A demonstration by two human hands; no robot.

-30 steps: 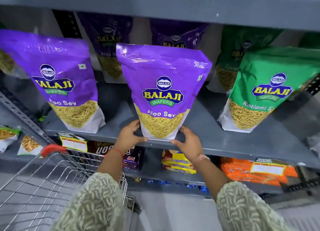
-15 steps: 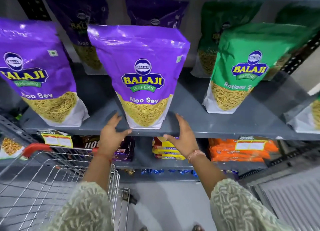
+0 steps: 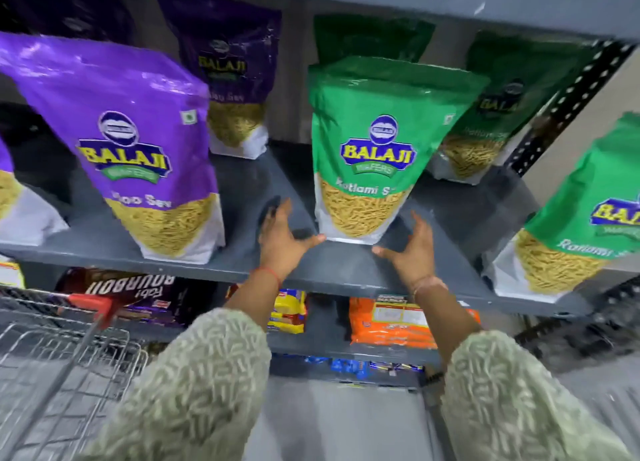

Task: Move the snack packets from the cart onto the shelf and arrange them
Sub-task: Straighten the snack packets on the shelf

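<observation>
1. Close to you on the left is the wire cart [image 3: 52, 353] with its red handle. From here you cannot tell if any packets are left inside it.
2. Your hands have moved. A moment ago they were at the purple Aloo Sev packet [image 3: 138, 149]. You have let go of it, and it stands by itself near the front edge of the grey shelf [image 3: 329, 270]. That one looks done.
3. Now your left hand [image 3: 282, 242] and right hand [image 3: 414, 249] are open, one on each side of the bottom of the green Ratlami Sev packet [image 3: 374, 149]. Your fingers are spread wide and hold nothing. Your left thumb reaches the packet's bottom corner; the right hand is just beside it.
4. This green packet stands up on the shelf. It leans back a bit. It is shiny and soft, with yellow sev showing at the bottom. It probably needs straightening next.
5. Farther back, more purple and green packets stand in the dark behind the front row.
</observation>
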